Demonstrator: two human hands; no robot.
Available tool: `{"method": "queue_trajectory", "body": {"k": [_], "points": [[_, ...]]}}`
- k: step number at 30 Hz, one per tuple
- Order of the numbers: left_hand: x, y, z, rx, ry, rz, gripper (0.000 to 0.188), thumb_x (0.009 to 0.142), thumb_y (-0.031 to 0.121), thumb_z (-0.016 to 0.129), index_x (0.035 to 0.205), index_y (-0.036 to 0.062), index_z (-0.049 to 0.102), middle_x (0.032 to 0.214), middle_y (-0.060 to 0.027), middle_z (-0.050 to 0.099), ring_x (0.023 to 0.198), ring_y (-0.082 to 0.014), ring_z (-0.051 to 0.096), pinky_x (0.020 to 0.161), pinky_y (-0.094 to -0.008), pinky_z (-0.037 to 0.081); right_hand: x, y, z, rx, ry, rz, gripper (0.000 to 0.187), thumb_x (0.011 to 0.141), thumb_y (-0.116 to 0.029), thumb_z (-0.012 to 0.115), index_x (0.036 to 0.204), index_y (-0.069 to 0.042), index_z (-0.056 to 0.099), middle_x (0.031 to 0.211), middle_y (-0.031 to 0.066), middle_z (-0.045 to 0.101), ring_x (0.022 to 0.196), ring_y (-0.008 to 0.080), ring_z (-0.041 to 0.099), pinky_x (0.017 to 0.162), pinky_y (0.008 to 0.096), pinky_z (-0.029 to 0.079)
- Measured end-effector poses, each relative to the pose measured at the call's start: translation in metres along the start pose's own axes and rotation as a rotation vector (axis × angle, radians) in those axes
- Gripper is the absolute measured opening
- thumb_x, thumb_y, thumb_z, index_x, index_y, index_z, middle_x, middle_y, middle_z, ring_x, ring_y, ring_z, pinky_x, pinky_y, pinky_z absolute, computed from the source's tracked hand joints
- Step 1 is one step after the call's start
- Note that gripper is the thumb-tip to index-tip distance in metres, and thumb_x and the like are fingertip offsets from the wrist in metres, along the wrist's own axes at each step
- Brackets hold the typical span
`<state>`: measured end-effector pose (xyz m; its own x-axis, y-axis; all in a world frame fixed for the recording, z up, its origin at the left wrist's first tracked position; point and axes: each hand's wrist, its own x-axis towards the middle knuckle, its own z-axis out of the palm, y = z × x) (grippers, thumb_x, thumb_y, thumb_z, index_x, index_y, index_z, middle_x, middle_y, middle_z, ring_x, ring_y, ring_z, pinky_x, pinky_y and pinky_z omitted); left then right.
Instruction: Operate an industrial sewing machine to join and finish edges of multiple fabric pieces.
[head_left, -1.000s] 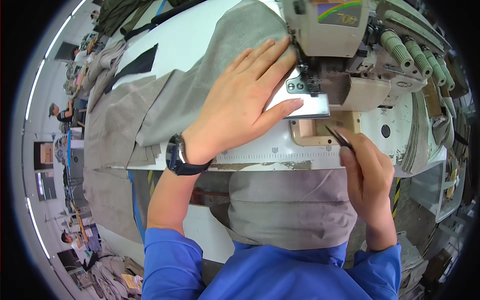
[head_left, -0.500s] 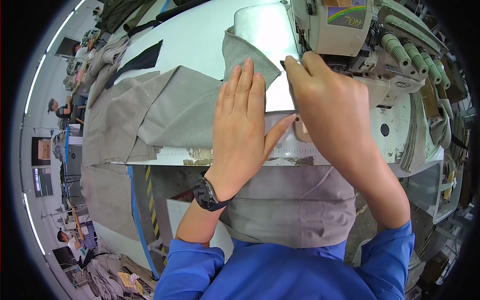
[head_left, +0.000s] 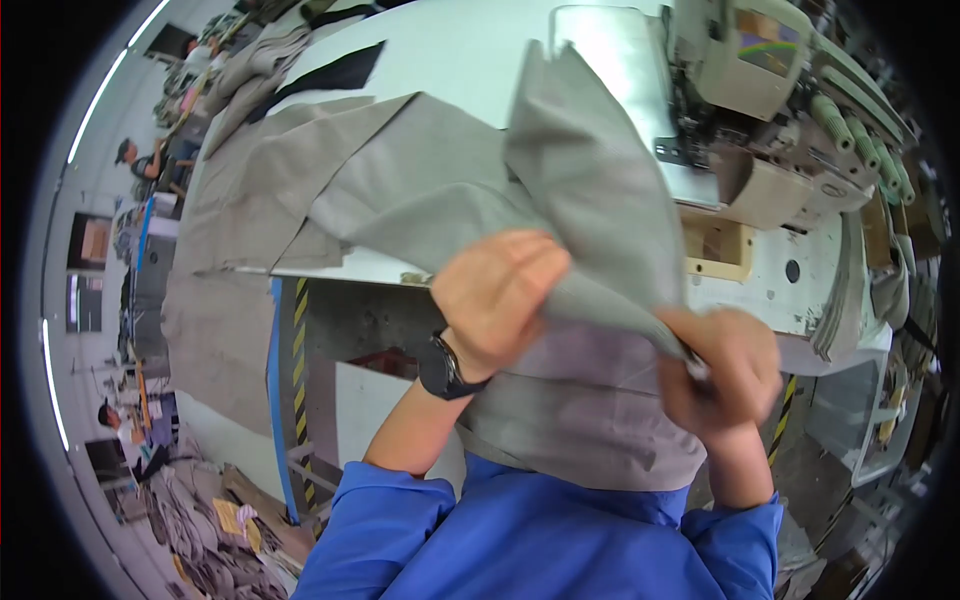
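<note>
A piece of grey fabric (head_left: 600,190) is lifted off the front of the work table and stretched between my two hands, its upper part standing up in folds. My left hand (head_left: 500,295), with a black watch on the wrist, has its fingers curled round the near edge of the cloth. Farther right, my right hand (head_left: 725,370) is blurred but closed on the fabric's corner. A small dark and pale bit shows at its fingers, too smeared to name. The sewing machine (head_left: 750,60) stands beyond, to the right of the raised cloth.
More grey fabric (head_left: 250,200) spreads over the table's left side and hangs down its front. A black cloth piece (head_left: 325,80) lies behind it. Grey strips (head_left: 850,280) hang at the right, near a wheeled grey bin (head_left: 850,410). Other people sit at far left.
My left hand has gone from lying flat on the fabric to gripping it. My right hand has come away from the machine toward me, and the cloth has been raised off the machine's plate.
</note>
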<state>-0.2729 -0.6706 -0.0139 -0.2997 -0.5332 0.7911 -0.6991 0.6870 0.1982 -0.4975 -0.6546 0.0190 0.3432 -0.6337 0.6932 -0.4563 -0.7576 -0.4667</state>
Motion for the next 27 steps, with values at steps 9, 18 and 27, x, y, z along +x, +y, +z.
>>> {"method": "queue_trajectory", "body": {"k": [9,18,27], "points": [[-0.064,-0.062,-0.191,0.475,0.456,-0.431,0.006,0.073,0.003,0.057,0.078,0.0007,0.06,0.082,-0.0091,0.065,0.081,-0.0203,0.062,0.078,-0.0301,0.047,-0.143,-0.012,-0.208,-0.767,0.554,0.358,0.018,0.093,-0.018,0.046,0.095,-0.002,0.055,0.091,0.0072,0.056,0.087,0.0167,0.053,0.078,0.0289,0.041],[-0.086,-0.077,-0.283,0.187,0.181,-0.675,0.019,0.082,0.006,0.051,0.097,-0.0008,0.061,0.108,-0.0173,0.064,0.099,-0.0266,0.061,0.09,-0.0376,0.048,-0.201,0.055,-0.248,-0.025,0.581,0.929,0.02,0.093,-0.012,0.054,0.108,-0.001,0.059,0.098,0.002,0.058,0.085,0.0078,0.052,0.077,0.0206,0.041],[-0.231,-0.018,-0.251,-0.112,-0.474,-0.961,0.01,0.077,0.002,0.047,0.073,0.0028,0.055,0.085,-0.0092,0.059,0.089,-0.0232,0.057,0.087,-0.035,0.043,-0.228,-0.009,-0.236,0.082,-0.337,1.489,0.019,0.091,-0.005,0.05,0.099,-0.001,0.067,0.071,-0.0003,0.054,0.066,0.0049,0.047,0.057,0.0205,0.036]]}}
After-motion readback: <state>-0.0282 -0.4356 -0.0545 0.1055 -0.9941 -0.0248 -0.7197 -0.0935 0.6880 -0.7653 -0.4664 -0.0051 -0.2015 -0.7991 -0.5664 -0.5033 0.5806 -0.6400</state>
